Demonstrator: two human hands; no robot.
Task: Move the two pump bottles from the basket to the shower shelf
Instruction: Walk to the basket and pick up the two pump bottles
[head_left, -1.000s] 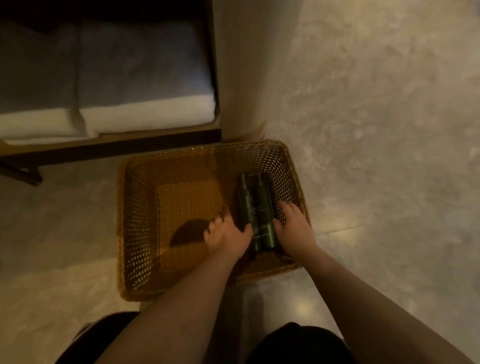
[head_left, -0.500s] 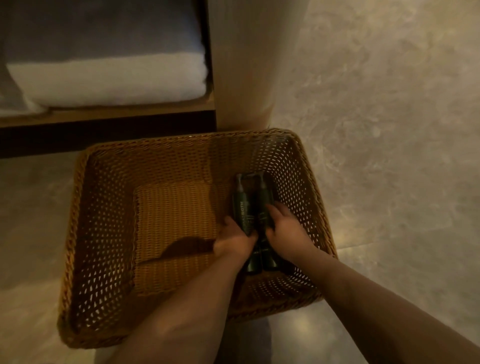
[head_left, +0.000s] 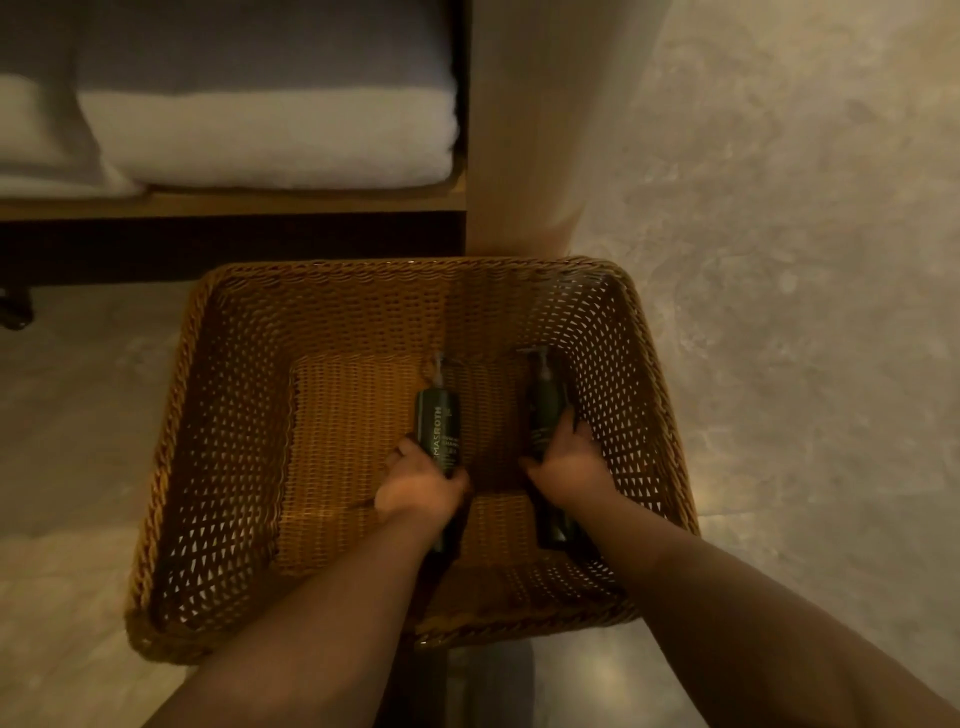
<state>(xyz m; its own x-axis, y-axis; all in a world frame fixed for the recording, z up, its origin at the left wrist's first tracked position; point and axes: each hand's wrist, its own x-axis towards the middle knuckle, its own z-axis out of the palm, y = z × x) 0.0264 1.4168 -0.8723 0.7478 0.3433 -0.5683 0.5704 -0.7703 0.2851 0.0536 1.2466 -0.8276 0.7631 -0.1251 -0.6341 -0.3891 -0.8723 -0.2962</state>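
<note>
A brown wicker basket (head_left: 223, 447) stands on the floor below me. Inside it are two dark green pump bottles, pump heads pointing away from me. My left hand (head_left: 418, 488) is closed around the lower part of the left bottle (head_left: 439, 426), whose pale lettering faces up. My right hand (head_left: 569, 470) grips the right bottle (head_left: 543, 405) around its middle, near the basket's right wall. The two bottles are now apart, with bare basket floor between them. The shower shelf is not in view.
A wooden shelf (head_left: 234, 202) behind the basket holds folded white towels (head_left: 270, 137). A pale wooden post (head_left: 524, 130) rises at the basket's far right corner. A mottled grey stone floor (head_left: 805, 260) stretches to the right and a dark shape lies on the floor at the far left.
The bottles lay side by side touching; now each hand has closed on one and drawn them apart. The basket looks larger and nearer as my head has come closer.
</note>
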